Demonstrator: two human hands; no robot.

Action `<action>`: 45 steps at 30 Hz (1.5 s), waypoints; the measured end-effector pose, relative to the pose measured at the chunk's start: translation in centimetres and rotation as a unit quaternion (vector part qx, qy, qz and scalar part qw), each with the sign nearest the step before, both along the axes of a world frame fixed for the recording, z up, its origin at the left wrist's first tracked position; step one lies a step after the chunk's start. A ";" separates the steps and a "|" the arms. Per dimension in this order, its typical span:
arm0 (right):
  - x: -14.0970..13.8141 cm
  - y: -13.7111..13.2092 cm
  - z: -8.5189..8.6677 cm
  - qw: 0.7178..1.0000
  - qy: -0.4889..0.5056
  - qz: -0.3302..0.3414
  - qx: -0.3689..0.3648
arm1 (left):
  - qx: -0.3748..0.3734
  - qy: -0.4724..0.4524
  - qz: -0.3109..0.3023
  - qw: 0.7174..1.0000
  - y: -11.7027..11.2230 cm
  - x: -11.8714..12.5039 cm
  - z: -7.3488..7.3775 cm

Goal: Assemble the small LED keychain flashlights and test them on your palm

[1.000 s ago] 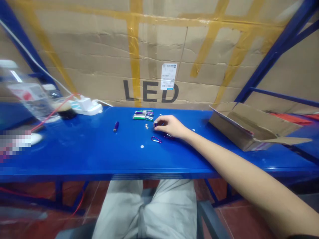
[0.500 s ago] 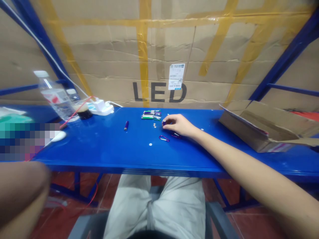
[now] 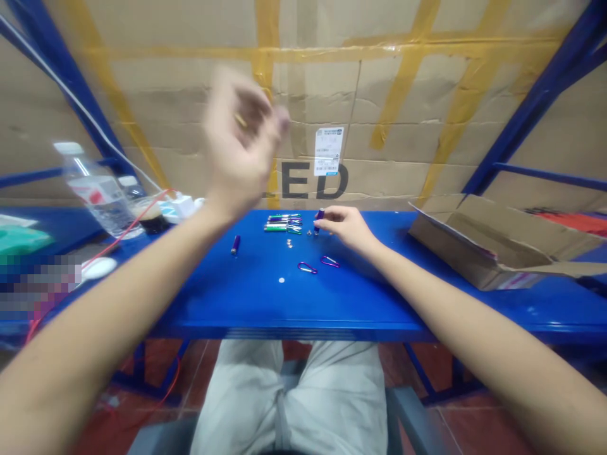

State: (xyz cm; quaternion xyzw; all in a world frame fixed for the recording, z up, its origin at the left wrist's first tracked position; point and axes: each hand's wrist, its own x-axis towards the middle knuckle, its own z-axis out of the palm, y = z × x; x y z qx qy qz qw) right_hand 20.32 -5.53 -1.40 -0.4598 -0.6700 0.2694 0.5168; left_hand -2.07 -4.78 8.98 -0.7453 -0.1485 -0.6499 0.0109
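Observation:
My right hand [image 3: 348, 226] rests on the blue table, its fingers closed around a small purple metal tube [image 3: 319, 221] held upright. My left hand [image 3: 241, 136] is raised in front of the cardboard, smeared by motion; its fingers look curled and a small golden spot shows inside them. Another purple tube [image 3: 236, 244] lies on the left of the table. Two purple carabiners [image 3: 307, 268] lie nearer me, below the right hand. Small silver parts [image 3: 289, 242] sit left of the held tube. Behind them is a row of green and purple tubes [image 3: 283, 224] with clips.
An open cardboard box [image 3: 474, 253] stands at the right. At the left are a water bottle [image 3: 97, 196], a bottle of dark liquid [image 3: 150, 218], a white power strip [image 3: 177, 207] and a red cable [image 3: 137, 218]. Large taped cardboard [image 3: 322, 88] forms the back.
My left hand has risen from the lower left edge to in front of the cardboard. My right hand still grips the tube, which now shows more upright. The view has shifted slightly.

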 end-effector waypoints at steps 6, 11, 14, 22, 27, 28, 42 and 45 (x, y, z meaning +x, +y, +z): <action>-0.4 -0.1 -0.2 0.997 0.044 0.047 -0.038 | -0.239 0.276 -0.031 0.931 2.4 2.0 -8.2; -0.8 -0.2 -0.2 0.997 0.016 0.066 -0.033 | -0.304 0.277 -0.080 0.908 2.5 2.5 -9.9; -1.0 -0.2 0.0 0.996 -0.004 0.085 -0.025 | -0.331 0.245 -0.086 0.907 2.6 2.7 -9.9; 0.5 1.5 -0.8 0.982 -0.183 -0.024 0.028 | -0.499 0.077 -0.229 0.832 3.9 2.4 -10.2; 1.6 2.7 -1.7 0.960 -0.276 -0.047 0.020 | -0.563 -0.014 -0.334 0.756 3.7 1.8 -9.9; 1.5 2.8 -1.9 0.957 -0.285 -0.046 0.019 | -0.565 -0.021 -0.340 0.752 3.5 1.7 -9.8; 1.3 2.8 -2.0 0.951 -0.307 -0.027 -0.005 | -0.548 -0.028 -0.278 0.789 3.0 2.3 -9.6; 1.6 2.7 -1.9 0.960 -0.277 -0.022 -0.016 | -0.526 -0.016 -0.254 0.812 2.9 2.4 -9.8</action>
